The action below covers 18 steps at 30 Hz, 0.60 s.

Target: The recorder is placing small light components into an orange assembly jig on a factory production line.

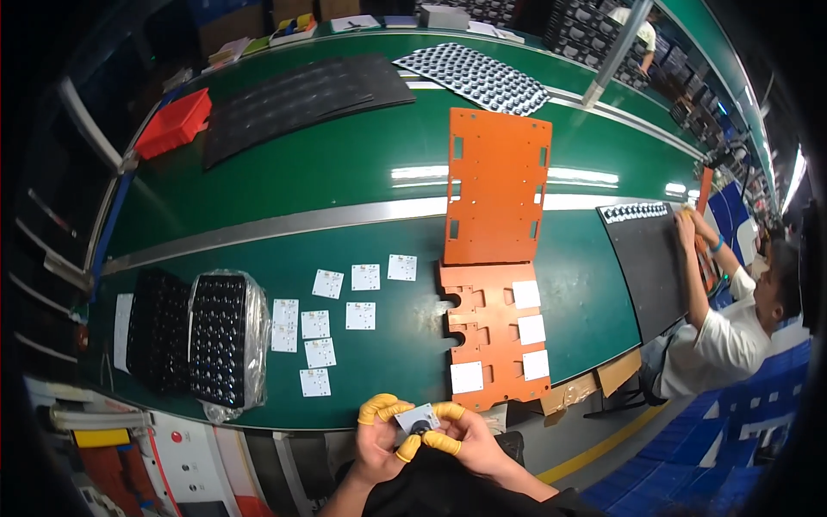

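Observation:
Near the table's front edge I hold a small white circuit board (412, 417) with a dark round part (420, 427) at its lower side. My left hand (377, 441) pinches it from the left, and my right hand (472, 441) grips it from the right. Yellow finger covers sit on the fingertips of both hands. Just beyond my right hand, an orange fixture (472, 320) lies unfolded, its orange lid (498, 189) laid back. Several white squares rest in it, one at the near left (466, 377), others along its right side.
Loose white boards (365, 277) lie on the green mat left of the fixture. Further left are black trays of round parts (217, 345), partly in clear plastic. A red bin (175, 125), black sheets (301, 102) and a dotted tray (474, 76) lie behind. At right, a person (719, 345) works over a black panel (646, 276).

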Available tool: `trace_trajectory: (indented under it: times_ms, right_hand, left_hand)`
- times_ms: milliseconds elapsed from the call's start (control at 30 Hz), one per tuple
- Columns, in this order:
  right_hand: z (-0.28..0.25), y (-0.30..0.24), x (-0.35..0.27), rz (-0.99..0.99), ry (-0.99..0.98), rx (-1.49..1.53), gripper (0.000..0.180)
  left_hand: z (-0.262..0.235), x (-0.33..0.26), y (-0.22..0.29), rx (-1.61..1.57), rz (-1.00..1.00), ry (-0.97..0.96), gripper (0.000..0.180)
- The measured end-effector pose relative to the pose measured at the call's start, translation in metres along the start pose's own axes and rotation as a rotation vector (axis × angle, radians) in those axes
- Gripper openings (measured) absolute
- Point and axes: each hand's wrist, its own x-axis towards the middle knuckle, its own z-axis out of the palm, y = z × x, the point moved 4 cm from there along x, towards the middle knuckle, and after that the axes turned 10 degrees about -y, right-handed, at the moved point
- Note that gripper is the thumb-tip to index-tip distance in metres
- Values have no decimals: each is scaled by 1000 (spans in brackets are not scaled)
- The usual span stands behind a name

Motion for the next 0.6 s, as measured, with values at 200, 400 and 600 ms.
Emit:
trace_trajectory:
  times_ms: [200,400,600]
  right_hand:
    - [-19,-4,-7,-172,203,-44,25]
    - [-24,-28,-5,-67,320,-542,37]
    - [-17,-48,-11,-221,192,-862,39]
  left_hand:
    - [21,25,23,866,144,-118,43]
    - [47,38,21,1082,155,-187,39]
    - [35,54,12,1003,90,-130,29]
